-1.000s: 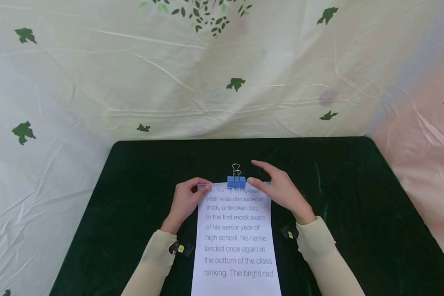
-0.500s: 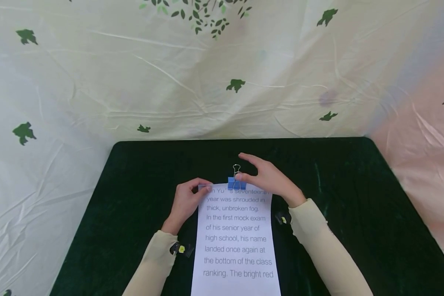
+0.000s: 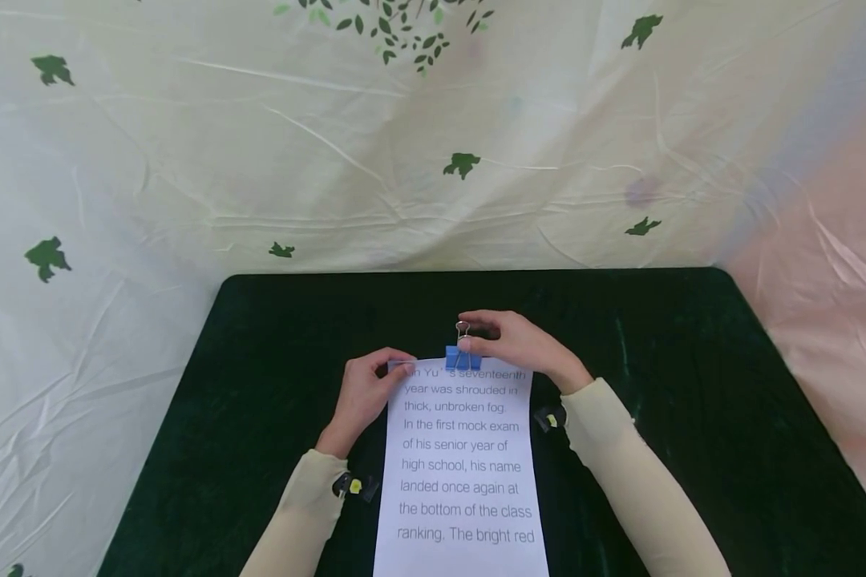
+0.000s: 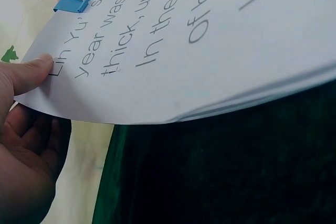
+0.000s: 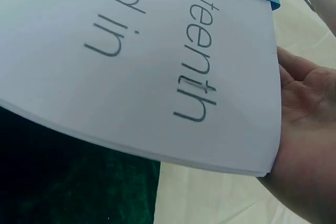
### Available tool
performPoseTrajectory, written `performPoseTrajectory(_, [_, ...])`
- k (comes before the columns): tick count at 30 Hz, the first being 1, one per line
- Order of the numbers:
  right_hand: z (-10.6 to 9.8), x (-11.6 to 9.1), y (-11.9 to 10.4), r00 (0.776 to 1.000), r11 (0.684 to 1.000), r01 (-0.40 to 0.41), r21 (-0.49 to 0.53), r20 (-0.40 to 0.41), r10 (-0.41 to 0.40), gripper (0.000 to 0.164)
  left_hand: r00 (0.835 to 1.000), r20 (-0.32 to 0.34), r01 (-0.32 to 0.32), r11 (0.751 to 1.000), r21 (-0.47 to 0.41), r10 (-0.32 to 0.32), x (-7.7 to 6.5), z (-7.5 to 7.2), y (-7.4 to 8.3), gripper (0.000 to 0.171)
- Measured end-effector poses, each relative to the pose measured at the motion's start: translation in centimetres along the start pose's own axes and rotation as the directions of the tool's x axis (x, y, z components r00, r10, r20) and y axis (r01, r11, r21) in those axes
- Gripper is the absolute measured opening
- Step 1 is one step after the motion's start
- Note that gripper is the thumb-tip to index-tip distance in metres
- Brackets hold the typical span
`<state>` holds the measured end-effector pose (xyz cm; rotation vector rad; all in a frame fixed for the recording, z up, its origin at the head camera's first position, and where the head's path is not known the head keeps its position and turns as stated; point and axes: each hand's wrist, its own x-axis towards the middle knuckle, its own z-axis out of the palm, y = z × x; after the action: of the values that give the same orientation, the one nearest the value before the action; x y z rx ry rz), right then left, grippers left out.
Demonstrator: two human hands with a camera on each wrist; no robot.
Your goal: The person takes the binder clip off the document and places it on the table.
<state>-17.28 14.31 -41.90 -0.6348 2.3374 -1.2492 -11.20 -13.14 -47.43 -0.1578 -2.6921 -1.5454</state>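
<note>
The left hand (image 3: 361, 393) is pinching the top left corner of the paper (image 3: 462, 465), thumb in front and fingers behind, and the paper is showing big printed words over the dark green table (image 3: 296, 336). The right hand (image 3: 525, 344) is pinching the wire handles of the blue clip (image 3: 453, 359), but I can't tell how hard it is squeezing. The clip is sitting on the middle of the paper's top edge, and the two hands are working apart from each other.
</note>
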Motion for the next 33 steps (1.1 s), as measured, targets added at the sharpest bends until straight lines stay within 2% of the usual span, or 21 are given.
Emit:
performPoseTrajectory(6, [0.2, 0.2, 0.3, 1.0, 1.0, 0.014, 0.015, -0.003, -0.014, 0.062, 1.0, 0.006, -0.01, 1.0, 0.005, 0.01, 0.0, -0.1, 0.0, 0.01])
performPoseTrajectory(14, [0.5, 0.1, 0.4, 0.997, 0.998, 0.059, 0.015, -0.053, -0.058, 0.052, 1.0, 0.009, -0.016, 1.0, -0.013, 0.017, 0.1, 0.1, 0.1, 0.011])
performPoseTrajectory(21, [1.0, -0.1, 0.7, 0.993, 0.997, 0.07, 0.011, -0.097, -0.069, 0.053, 1.0, 0.022, -0.012, 1.0, -0.013, 0.012, 0.2, 0.3, 0.5, 0.011])
performPoseTrajectory(33, [1.3, -0.4, 0.5, 0.976, 0.993, 0.12, 0.01, -0.183, -0.116, 0.041, 1.0, 0.02, -0.011, 1.0, -0.006, 0.011, 0.0, 0.4, 0.7, 0.011])
